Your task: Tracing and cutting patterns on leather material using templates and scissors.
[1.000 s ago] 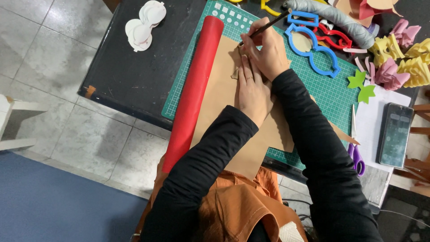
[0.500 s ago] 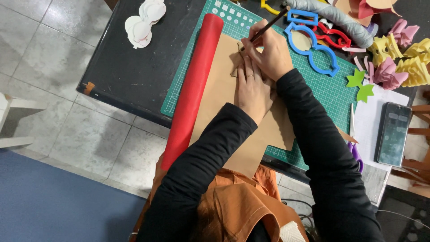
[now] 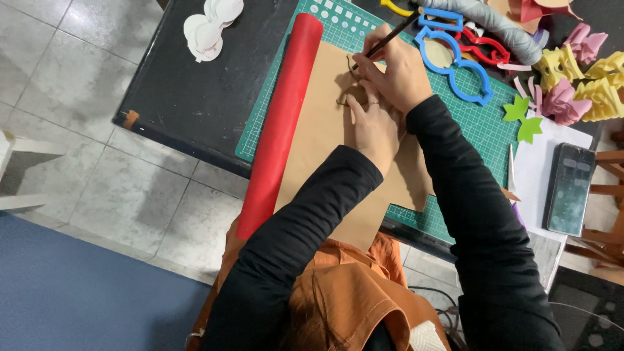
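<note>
A sheet of tan craft paper (image 3: 322, 140) lies on a green cutting mat (image 3: 478, 136) on a black table (image 3: 195, 97). My left hand (image 3: 372, 127) lies flat on the sheet, fingers pressing a small brown template (image 3: 351, 91) against it. My right hand (image 3: 396, 73) grips a thin black pencil (image 3: 390, 38) with its tip down beside the template's edge. A red roll (image 3: 283, 120) rests along the sheet's left side.
Blue and red plastic shape outlines (image 3: 455, 55) lie right of my hands. Yellow, pink and green paper flowers (image 3: 572, 91) crowd the far right. A dark phone (image 3: 570, 188) rests on white paper. White cut-outs (image 3: 208, 26) sit at the table's far left.
My hands stay on the tan sheet; the pencil hand has shifted only slightly around the template.
</note>
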